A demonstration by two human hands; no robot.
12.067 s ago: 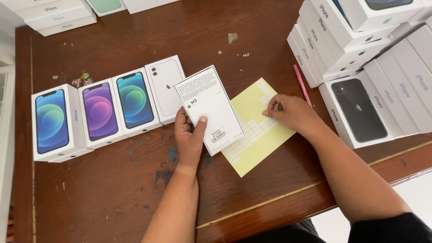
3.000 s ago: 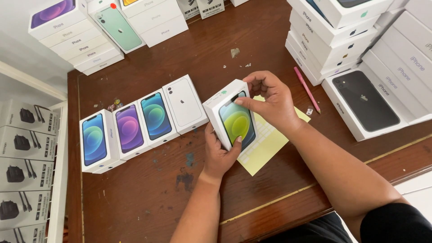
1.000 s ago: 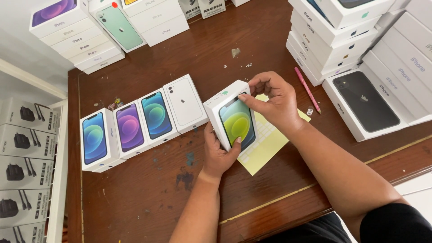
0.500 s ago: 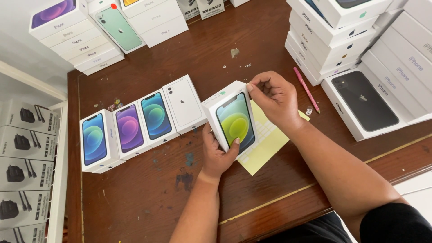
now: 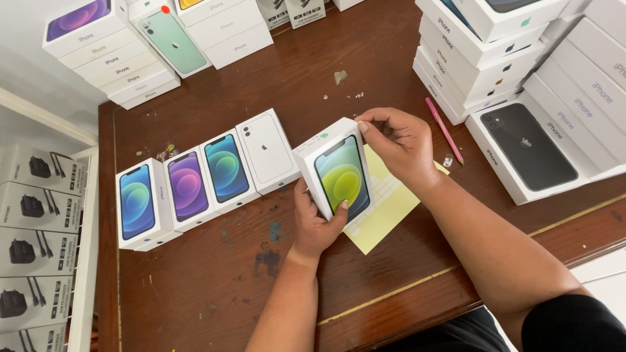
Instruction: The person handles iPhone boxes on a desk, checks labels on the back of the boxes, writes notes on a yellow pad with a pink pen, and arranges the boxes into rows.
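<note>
Above yellow sheet (image 5: 385,202) — both hands gripping green-phone box (image 5: 334,171).

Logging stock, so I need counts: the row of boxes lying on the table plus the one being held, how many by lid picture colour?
Blue-green boxes: 2
Purple box: 1
White box: 1
Yellow-green box, held in the left hand: 1
Total: 5
</note>
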